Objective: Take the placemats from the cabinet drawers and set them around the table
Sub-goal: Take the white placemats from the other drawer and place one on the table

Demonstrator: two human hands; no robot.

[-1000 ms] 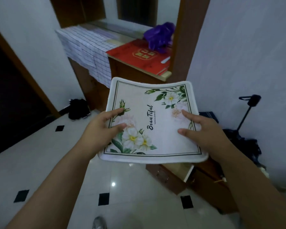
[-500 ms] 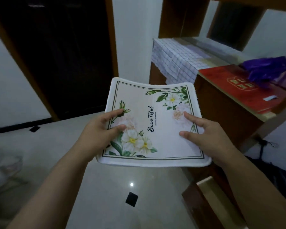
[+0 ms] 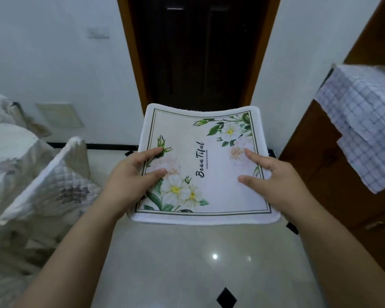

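Placemat [image 3: 213,192]: one, square with rounded corners, soft white fabric printed with white flowers, green leaves and "BeauTiful". It sags slightly, held above the glossy tiled floor [image 3: 187,263]. The left hand [image 3: 129,185] grips its left edge and the right hand [image 3: 273,181] its right edge. One wooden cabinet [image 3: 333,165] stands right.

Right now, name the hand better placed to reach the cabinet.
Right, probably: the right hand grips the placemat on the side nearest the cabinet, while the left hand holds the far edge.
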